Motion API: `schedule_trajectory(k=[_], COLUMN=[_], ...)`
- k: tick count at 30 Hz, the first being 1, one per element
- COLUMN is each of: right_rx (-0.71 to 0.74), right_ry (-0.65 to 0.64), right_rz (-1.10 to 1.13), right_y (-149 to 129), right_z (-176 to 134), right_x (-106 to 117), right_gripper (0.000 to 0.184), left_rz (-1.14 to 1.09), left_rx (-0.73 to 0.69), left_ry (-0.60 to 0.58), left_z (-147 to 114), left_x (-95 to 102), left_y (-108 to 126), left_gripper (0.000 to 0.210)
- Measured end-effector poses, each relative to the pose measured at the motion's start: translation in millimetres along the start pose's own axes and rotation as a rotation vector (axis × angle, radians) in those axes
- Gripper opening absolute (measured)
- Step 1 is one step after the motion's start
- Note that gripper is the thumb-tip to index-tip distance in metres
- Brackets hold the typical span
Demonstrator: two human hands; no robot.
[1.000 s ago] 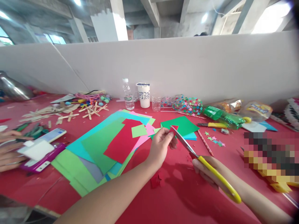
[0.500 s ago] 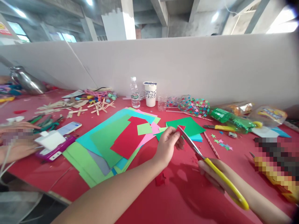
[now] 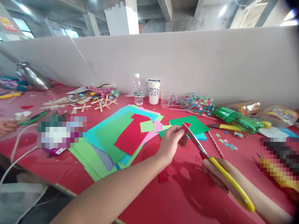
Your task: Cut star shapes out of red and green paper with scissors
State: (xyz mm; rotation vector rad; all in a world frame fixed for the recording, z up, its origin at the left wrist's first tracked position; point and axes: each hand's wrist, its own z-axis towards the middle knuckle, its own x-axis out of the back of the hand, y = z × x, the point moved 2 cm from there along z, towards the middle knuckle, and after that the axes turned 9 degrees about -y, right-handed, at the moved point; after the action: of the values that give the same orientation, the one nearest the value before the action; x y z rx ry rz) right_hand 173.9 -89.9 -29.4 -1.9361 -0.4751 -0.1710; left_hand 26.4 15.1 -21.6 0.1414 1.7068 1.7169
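Observation:
Between the thumb and fingers of my left hand (image 3: 171,141) is a small piece of red paper (image 3: 186,126). My right hand (image 3: 218,174) is closed around the yellow handles of a pair of scissors (image 3: 198,144), whose blades lie at the red paper's edge. Below my hands, red paper scraps (image 3: 164,175) rest on the red table. Left of my left hand spreads a stack of coloured paper (image 3: 109,133), with a red sheet (image 3: 132,135) and a light green square (image 3: 147,126) on top. Dark green paper (image 3: 190,123) lies just behind the scissors' tips.
At the back stand a water bottle (image 3: 138,90) and a white cup (image 3: 154,91). Craft sticks (image 3: 102,104) lie at left. To the right are a yellow utility knife (image 3: 229,127), a green bottle (image 3: 240,119), star confetti (image 3: 225,141) and a striped straw (image 3: 216,144). Another person's hand (image 3: 8,128) is at far left.
The view has shifted slightly, moving the scene right in the picture. The other person's hand at left has drawn back from the purple item. My hands keep the same hold.

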Motion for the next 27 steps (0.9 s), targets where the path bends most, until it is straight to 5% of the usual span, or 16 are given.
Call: schedule_trajectory(k=[12,27], right_rx=[-0.058,0.008], right_ry=[-0.014,-0.049], right_rz=[0.026,0.025], right_y=[16.7,5.0], right_z=[10.7,-2.3], right_x=[1.4,2.4], right_gripper=[0.061,0.059], left_rz=[0.024,0.063], left_rx=[0.002,-0.047], left_ry=[-0.019,-0.014], left_z=[-2.3,0.3], left_x=[-0.4,0.7], left_y=[4.1,3.8], left_gripper=[0.021,0.019])
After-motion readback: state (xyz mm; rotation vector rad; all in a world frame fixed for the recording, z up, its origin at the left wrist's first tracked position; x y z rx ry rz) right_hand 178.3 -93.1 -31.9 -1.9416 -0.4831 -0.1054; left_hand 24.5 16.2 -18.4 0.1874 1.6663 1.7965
